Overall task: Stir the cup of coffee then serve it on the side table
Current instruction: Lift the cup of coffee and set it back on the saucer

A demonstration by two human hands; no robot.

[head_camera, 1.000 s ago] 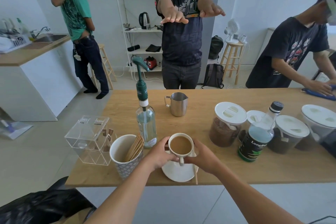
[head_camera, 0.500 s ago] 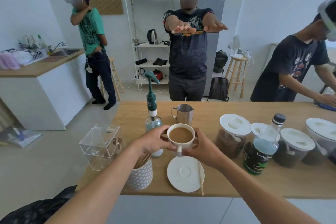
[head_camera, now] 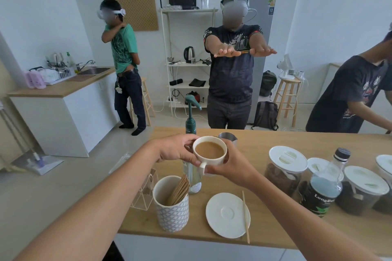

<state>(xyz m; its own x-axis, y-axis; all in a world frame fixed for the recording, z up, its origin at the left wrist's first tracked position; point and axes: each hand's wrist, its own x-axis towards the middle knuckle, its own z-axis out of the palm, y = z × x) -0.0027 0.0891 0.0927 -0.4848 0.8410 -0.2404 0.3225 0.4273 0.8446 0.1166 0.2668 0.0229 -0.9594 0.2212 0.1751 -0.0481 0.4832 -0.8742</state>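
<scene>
A white cup of milky coffee [head_camera: 209, 150] is held in the air above the wooden counter [head_camera: 265, 140], its handle pointing toward me. My left hand [head_camera: 176, 150] wraps its left side and my right hand [head_camera: 231, 165] cups its right side and bottom. The white saucer [head_camera: 227, 214] lies bare on the counter below, near the front edge. A wooden stir stick [head_camera: 245, 216] rests across the saucer's right rim.
A patterned cup of wooden sticks [head_camera: 170, 203] stands left of the saucer, a pump bottle [head_camera: 191, 125] and steel jug [head_camera: 228, 136] behind the cup. Lidded jars [head_camera: 286, 167] and a dark bottle [head_camera: 322, 188] sit right. Three people stand around; one [head_camera: 231, 74] faces me across the counter.
Both hands have lifted the cup off the saucer and raised it well above the counter. The saucer and stir stick stayed in place. My view has tilted up.
</scene>
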